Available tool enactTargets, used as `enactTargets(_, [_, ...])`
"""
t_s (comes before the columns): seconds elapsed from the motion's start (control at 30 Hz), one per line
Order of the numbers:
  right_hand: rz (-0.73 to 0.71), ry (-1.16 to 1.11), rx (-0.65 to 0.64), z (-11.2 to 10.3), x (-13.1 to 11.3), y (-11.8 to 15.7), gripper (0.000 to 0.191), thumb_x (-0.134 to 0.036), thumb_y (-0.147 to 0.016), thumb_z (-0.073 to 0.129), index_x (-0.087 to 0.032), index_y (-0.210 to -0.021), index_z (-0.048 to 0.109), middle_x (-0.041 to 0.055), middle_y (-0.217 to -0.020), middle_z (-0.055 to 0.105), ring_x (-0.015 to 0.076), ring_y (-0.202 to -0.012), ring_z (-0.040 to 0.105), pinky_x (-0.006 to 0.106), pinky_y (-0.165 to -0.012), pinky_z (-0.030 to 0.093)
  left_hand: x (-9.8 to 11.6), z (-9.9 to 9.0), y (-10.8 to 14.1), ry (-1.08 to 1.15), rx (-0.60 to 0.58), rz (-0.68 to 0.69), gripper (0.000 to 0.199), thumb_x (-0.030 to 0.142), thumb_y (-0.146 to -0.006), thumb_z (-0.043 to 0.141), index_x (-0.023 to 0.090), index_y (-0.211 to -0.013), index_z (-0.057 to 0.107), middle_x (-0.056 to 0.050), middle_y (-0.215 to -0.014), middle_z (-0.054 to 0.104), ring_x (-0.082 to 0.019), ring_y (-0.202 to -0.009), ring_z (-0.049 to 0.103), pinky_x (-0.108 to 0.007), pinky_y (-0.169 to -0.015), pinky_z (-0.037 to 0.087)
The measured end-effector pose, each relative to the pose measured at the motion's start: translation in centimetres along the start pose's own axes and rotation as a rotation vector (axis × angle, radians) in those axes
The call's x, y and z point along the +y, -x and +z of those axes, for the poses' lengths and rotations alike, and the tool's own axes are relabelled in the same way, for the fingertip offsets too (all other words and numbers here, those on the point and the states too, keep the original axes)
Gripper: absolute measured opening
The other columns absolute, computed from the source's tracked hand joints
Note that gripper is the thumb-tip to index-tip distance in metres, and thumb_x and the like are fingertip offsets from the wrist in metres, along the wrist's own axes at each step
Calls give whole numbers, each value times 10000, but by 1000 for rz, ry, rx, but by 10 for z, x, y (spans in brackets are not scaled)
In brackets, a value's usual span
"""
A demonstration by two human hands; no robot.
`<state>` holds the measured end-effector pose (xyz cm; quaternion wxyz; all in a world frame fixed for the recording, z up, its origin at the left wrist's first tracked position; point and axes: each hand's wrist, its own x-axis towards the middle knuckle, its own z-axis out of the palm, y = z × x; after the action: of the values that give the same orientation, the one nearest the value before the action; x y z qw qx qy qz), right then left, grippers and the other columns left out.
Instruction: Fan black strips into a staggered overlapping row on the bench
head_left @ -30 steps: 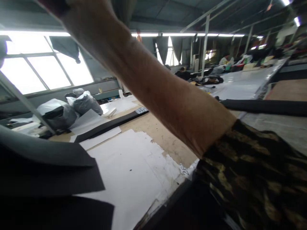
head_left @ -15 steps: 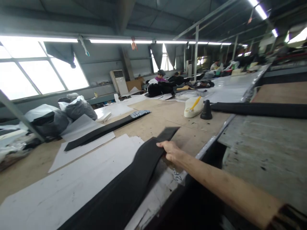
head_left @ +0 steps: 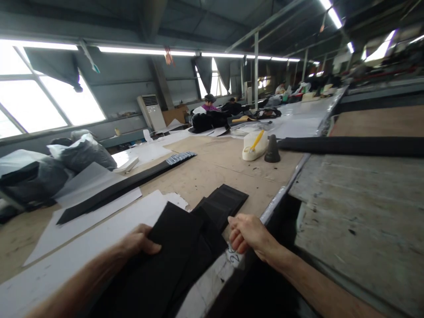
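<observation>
Black strips (head_left: 177, 236) are pinched in the closed left grip (head_left: 141, 243), axis 7-to-1 o'clock; the part-curled right grip (head_left: 247, 234), hold unclear, is positioned nearer their 1-o'clock end.

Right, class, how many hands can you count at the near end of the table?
2. The left hand holds the black pieces, thumb on top; the right hand is just right of them, fingers curled. Any farther back may be hidden.
</observation>
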<state>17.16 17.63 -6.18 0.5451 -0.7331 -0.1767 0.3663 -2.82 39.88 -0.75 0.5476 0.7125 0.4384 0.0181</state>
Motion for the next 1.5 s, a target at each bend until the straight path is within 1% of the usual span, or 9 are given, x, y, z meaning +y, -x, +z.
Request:
enactTargets(0.13, [-82,124,45,-1,-8,9,296,-297,-873,435,-172,-611,491,-23,-432,531,92,-340,496,185,-364,353,-8,25,-16,34,-167,-1,429,242,-413,704,83,-807,647,-84,-688,664,-264,-647,618,-331,-563,488])
enactTargets(0.37, [-198,335,10,13,-17,5,339,-225,-724,587,-194,-459,377,-84,-347,284,67,-321,344,211,-375,222,-13,23,-18,103,-285,49,419,266,-444,694,83,-819,657,-103,-725,682,-272,-648,637,-336,-573,499])
enactTargets(0.47, [-265,373,44,20,-20,-1,378,-191,-709,579,-186,-438,315,-82,-393,249,55,-369,281,218,-400,191,-13,23,-14,82,-266,108,482,272,-470,713,101,-913,633,-76,-755,686,-259,-679,641,-329,-603,507])
enactTargets(0.67, [-372,499,255,27,-20,-29,263,-244,-726,596,-184,-498,477,-39,-475,451,104,-505,448,231,-496,281,-11,22,-8,-96,-207,259,688,357,-527,695,136,-1153,516,-87,-1015,649,-298,-886,616,-406,-771,509])
enactTargets(0.87, [-536,625,398,19,-12,-20,223,-328,-797,556,-152,-899,649,95,-901,655,214,-844,595,307,-740,429,-32,15,14,-348,64,284,969,555,-616,659,167,-1393,228,-125,-1421,322,-312,-1310,276,-491,-1109,186])
enactTargets(0.97, [-906,756,304,14,-13,4,493,-426,-751,625,-128,-1143,595,140,-1198,568,272,-1152,468,381,-982,344,-44,19,44,-544,102,238,1153,551,-518,724,214,-1426,99,-75,-1495,160,-292,-1364,150,-472,-1133,125])
enactTargets(1.07, [-1304,964,-12,20,-17,13,673,-453,-678,708,-240,-1282,500,98,-1377,439,304,-1310,300,499,-1072,204,-49,30,73,-841,69,116,1353,503,-409,787,228,-1418,-71,-40,-1513,-18,-253,-1390,-18,-481,-1138,21])
enactTargets(1.2, [-1314,1118,-333,39,-19,-1,640,-433,-676,728,-297,-1262,509,67,-1337,494,289,-1281,368,550,-1063,195,-44,43,96,-1027,19,-1,1350,527,-415,768,216,-1411,-90,-58,-1495,-114,-233,-1380,-103,-517,-1114,-33])
enactTargets(1.5, [-1579,958,-95,39,10,-24,344,-317,-761,669,-294,-1104,640,71,-1141,610,276,-1084,532,489,-955,385,-28,26,117,-1007,61,241,1118,277,-447,638,282,-1422,92,-115,-1464,210,-344,-1282,282,-556,-1026,291])
